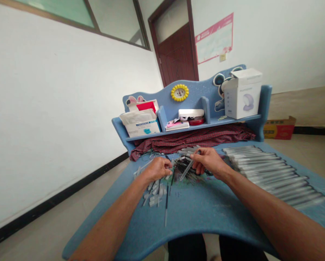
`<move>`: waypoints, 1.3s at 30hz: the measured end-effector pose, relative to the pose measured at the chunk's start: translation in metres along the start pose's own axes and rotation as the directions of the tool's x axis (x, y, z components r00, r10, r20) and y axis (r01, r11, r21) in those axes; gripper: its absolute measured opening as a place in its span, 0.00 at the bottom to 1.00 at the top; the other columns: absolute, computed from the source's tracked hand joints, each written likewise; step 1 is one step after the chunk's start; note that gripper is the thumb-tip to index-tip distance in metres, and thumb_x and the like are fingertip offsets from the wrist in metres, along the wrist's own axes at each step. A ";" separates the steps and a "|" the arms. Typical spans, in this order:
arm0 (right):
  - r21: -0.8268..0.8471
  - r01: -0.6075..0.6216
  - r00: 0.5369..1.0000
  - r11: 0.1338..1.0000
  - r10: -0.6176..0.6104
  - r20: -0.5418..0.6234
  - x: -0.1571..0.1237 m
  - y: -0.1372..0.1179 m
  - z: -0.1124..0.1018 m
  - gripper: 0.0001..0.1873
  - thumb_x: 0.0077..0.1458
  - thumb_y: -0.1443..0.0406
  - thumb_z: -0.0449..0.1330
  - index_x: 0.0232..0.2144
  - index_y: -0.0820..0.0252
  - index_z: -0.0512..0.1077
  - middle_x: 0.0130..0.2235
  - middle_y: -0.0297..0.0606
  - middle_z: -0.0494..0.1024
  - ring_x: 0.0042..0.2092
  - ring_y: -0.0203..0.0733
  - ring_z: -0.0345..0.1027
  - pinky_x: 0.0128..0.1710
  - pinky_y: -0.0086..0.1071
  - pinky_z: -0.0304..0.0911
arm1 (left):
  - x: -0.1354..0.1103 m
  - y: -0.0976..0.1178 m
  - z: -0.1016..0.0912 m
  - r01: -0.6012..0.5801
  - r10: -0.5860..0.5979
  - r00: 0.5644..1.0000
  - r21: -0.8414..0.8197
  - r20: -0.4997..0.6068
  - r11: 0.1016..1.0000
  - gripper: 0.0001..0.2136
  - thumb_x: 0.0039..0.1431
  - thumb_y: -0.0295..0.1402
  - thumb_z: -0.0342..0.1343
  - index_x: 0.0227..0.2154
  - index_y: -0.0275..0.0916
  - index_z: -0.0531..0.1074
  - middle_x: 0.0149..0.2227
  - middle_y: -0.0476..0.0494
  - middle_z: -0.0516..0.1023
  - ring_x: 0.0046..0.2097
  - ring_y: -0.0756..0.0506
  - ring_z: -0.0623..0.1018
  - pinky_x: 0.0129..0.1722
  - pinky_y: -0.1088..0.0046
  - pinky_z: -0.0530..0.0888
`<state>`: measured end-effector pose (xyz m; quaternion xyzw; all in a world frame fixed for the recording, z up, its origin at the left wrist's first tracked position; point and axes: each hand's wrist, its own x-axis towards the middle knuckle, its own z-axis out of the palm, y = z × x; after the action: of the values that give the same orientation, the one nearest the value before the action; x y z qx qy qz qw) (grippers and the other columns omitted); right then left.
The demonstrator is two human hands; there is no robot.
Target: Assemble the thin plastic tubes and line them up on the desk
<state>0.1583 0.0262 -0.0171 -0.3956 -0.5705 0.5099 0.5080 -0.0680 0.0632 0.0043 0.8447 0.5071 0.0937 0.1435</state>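
My right hand (209, 162) pinches a clear plastic tube (186, 170), which looks like a pen barrel and slants down to the left. Left of it, my left hand (159, 168) has its fingers curled together low over the table; what they hold, if anything, cannot be made out. Between and behind the hands lies a pile of thin black sticks (182, 163), like pen parts. Small clear plastic pieces (157, 195) are scattered below my left hand. One thin black-and-clear stick (166, 206), like a pen refill, points toward the table's front edge.
Rows of clear pen-like tubes with dark ends (271, 174) cover the right side of the blue table (205, 214). Behind is a crumpled checked cloth (192, 139) under a shelf (213, 124) with a white box (244, 96), a mask box (143, 127) and a yellow clock (179, 93).
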 end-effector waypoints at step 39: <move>-0.325 0.248 0.960 0.913 -0.186 0.209 -0.023 -0.022 0.018 0.09 0.52 0.61 0.56 0.24 0.59 0.66 0.19 0.29 0.69 0.17 0.31 0.62 0.15 0.24 0.54 | -0.034 0.047 0.042 -0.149 0.184 0.982 -0.427 0.041 0.892 0.11 0.43 0.24 0.55 0.33 0.35 0.69 0.23 0.55 0.65 0.25 0.53 0.65 0.26 0.79 0.62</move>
<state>0.1464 -0.0027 0.0013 -0.3671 -0.7342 0.3738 0.4319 -0.0323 0.0063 -0.0196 0.8370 0.3945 0.1789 0.3344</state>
